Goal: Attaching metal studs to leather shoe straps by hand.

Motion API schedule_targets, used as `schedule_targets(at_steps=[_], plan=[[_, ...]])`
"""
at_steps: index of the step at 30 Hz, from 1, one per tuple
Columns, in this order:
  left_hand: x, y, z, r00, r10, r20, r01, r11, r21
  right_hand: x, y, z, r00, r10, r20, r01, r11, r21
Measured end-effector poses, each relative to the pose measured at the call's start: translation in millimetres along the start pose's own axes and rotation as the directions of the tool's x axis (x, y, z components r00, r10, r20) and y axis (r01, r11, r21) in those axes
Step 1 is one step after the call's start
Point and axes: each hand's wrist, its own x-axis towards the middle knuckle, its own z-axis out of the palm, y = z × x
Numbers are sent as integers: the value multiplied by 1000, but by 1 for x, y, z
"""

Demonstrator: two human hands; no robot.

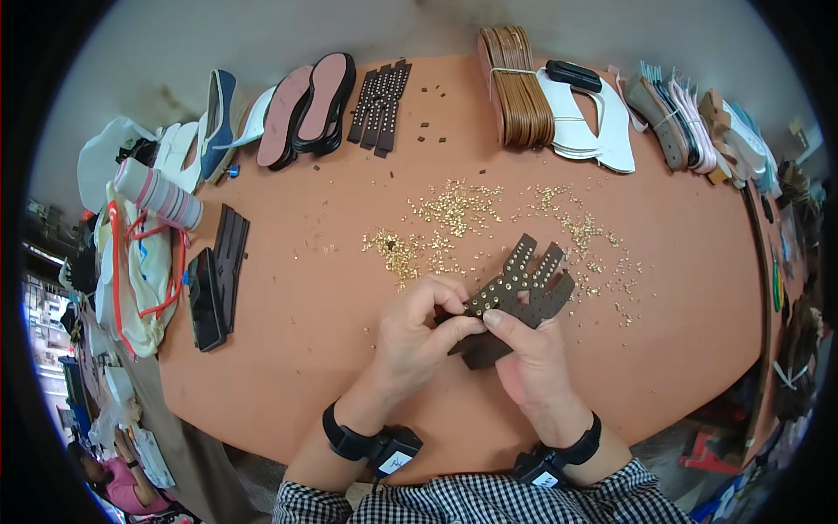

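Both my hands hold a dark brown strappy shoe upper (534,299) above the near middle of the table. Gold studs dot its left and upper straps. My left hand (425,323) pinches the left edge, thumb and fingertips meeting near a row of studs. From below, my right hand (531,349) grips the piece, its thumb pressed on top and its fingers hidden underneath. Whether a loose stud sits between my left fingertips is too small to tell. Just beyond my hands, loose gold studs (458,208) lie scattered in heaps.
The orange-brown table (349,210) holds studded uppers (381,106), pink-topped soles (324,96), a bundle of brown soles (517,92) and white pieces (615,131) along its far side. At left are a phone (207,301), dark strips (230,258) and a striped roll (160,194). A person (131,485) sits at lower left.
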Motion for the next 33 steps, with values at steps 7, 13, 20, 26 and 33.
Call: schedule_targets(at_steps=[7, 13, 20, 26, 33], plan=[[2, 12, -2, 998, -54, 14, 50, 979, 199, -1, 0, 1, 993, 99, -63, -96, 994, 55], [6, 10, -9, 993, 73, 87, -97, 947, 307, -1, 1, 2, 973, 204, -105, -188, 972, 143], [12, 14, -5, 874, 447, 193, -479, 719, 504, -2, 2, 0, 979, 178, -104, -159, 972, 171], [9, 13, -3, 922, 357, 151, -383, 785, 486, -1, 3, -1, 980, 170, -103, -149, 970, 191], [10, 11, -2, 912, 389, 129, -400, 778, 485, -1, 1, 1, 986, 142, -88, -123, 974, 191]])
